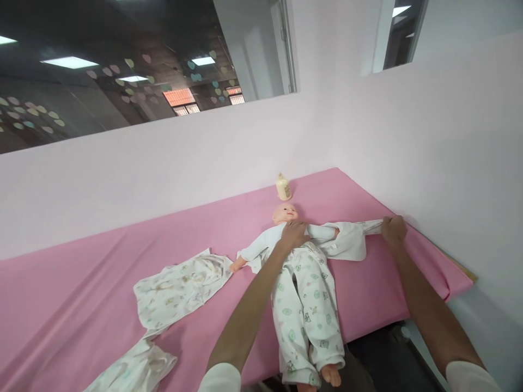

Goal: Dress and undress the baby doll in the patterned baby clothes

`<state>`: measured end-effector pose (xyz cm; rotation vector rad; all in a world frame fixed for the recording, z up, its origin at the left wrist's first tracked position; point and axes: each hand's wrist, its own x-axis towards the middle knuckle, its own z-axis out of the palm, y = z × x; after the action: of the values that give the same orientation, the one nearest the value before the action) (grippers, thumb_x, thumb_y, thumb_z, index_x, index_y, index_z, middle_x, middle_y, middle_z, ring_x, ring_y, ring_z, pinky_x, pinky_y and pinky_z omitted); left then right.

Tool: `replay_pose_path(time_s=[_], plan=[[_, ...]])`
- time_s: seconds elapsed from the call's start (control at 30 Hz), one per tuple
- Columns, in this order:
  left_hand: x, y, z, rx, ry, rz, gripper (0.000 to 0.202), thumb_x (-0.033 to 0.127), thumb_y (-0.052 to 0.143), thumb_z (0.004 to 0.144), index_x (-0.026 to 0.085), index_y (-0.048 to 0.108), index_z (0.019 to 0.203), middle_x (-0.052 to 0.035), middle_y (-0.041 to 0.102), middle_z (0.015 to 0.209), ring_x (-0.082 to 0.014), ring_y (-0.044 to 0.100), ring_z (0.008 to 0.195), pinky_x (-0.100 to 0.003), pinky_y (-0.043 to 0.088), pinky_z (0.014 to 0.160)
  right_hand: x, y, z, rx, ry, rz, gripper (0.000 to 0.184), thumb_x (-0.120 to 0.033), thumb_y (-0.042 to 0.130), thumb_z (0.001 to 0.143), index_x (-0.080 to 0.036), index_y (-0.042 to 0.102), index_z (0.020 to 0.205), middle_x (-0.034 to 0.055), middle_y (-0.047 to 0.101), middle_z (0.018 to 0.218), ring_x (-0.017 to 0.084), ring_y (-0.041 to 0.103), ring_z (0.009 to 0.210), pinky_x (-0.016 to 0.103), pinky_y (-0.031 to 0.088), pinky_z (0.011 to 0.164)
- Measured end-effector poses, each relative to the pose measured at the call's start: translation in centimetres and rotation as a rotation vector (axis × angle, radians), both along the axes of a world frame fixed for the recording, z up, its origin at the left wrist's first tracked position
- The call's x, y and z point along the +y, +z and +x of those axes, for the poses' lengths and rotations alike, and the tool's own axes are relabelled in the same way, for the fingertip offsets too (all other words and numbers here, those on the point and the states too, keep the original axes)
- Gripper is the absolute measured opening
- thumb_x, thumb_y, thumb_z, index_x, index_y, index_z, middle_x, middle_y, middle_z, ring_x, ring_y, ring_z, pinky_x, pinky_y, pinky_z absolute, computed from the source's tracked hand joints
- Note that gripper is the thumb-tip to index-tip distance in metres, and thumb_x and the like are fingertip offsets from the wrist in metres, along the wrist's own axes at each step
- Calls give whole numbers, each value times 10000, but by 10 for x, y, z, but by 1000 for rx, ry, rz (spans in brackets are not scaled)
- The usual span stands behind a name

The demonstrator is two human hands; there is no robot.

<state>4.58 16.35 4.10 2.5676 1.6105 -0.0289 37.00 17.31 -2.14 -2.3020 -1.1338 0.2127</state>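
Note:
A baby doll point(307, 288) lies on its back on the pink-covered table, in a white top and patterned white trousers. My left hand point(295, 234) is across its upper chest, fingers bent over the front of the top and holding the doll. To the right, my right hand point(394, 229) is closed around the end of a sleeve of a white garment point(350, 242). That sleeve is stretched taut, and the garment's body lies by the doll's arm on that side. The doll's other arm reaches left, its hand beside a patterned white cloth garment point(183, 288).
A baby bottle point(283, 187) with pale yellow contents stands behind the doll's head. More patterned cloth point(133, 367) lies at the near left. The pink sheet point(220, 220) meets white walls at the back and right. A window point(143, 54) is above.

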Motion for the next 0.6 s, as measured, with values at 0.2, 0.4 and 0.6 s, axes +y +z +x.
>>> replay_pose_path(time_s=[0.2,0.4,0.6], plan=[[-1,0,7,33,-26,19,395,300,549,851,196,572,1232,-108,572,1309,-275,472,1250,-396,289,1074,-10,-8,-34,-95,55,-44,364,-207,379,869,8,567,1095,274,575,1107,351,561,1026,416,402,815],[3,-11,42,61,-97,8,298,188,502,840,181,634,1107,-122,650,1139,-240,607,1060,-345,420,937,-27,4,-124,-228,403,47,409,-448,412,921,-101,599,1028,197,590,1100,314,523,1039,392,368,859],[13,-32,70,70,-120,15,349,332,542,842,213,585,1168,-121,612,1215,-285,560,1132,-441,386,971,-34,-5,-145,-390,468,57,372,-309,303,977,-103,612,981,179,591,1040,295,529,994,377,376,846]])
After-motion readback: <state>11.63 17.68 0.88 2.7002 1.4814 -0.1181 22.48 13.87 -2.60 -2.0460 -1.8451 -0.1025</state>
